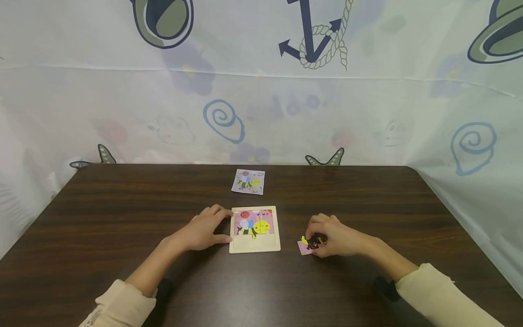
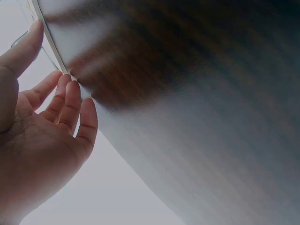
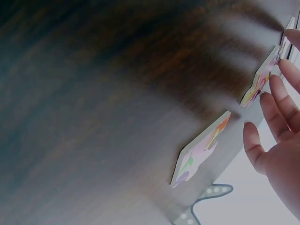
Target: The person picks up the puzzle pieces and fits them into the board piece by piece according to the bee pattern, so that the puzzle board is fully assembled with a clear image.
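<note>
A light wooden puzzle tray [image 1: 255,246] lies on the table, its upper part filled with bee-picture pieces [image 1: 261,225] and its lower strip bare wood. My left hand [image 1: 205,228] is at the tray's left side, thumb and forefinger spread apart along the edge, the other fingers loosely bent. To the right of the tray, my right hand [image 1: 333,236] grips a pink, yellow and dark puzzle piece [image 1: 304,247] between thumb and fingers, low over the table. In the right wrist view, another puzzle piece [image 3: 199,152] lies just beyond the little finger.
A small picture card [image 1: 248,182] showing the same bee lies behind the tray. The dark wooden table [image 1: 122,204] reaches back to a white patterned curtain [image 1: 261,113]. Both forearms wear cream sleeves [image 1: 124,304].
</note>
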`<move>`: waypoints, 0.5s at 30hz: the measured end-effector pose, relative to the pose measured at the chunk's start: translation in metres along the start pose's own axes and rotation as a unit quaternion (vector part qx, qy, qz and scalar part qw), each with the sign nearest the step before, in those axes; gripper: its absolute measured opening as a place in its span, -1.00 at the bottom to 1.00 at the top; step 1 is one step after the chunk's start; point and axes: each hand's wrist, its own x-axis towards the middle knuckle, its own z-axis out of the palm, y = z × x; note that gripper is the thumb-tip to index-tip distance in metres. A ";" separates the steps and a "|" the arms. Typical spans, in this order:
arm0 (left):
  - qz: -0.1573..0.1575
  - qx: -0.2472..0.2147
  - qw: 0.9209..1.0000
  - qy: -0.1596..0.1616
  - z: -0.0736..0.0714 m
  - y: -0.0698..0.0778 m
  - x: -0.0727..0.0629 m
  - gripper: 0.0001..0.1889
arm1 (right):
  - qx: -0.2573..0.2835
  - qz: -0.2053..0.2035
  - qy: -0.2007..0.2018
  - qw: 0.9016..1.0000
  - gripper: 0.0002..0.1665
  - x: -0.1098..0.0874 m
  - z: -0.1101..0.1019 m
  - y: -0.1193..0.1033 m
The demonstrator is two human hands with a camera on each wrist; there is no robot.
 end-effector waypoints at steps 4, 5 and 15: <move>-0.001 0.000 1.000 -0.001 0.000 0.000 0.000 -0.34 | -0.001 -0.002 0.001 1.000 -0.77 0.000 0.001 0.001; -0.002 -0.001 1.000 -0.001 0.000 0.000 0.000 -0.34 | 0.000 -0.001 0.000 1.000 -0.77 0.000 0.001 0.001; -0.004 -0.003 1.000 0.000 0.000 0.000 0.000 -0.33 | 0.006 0.007 -0.006 1.000 -0.78 0.000 0.002 0.001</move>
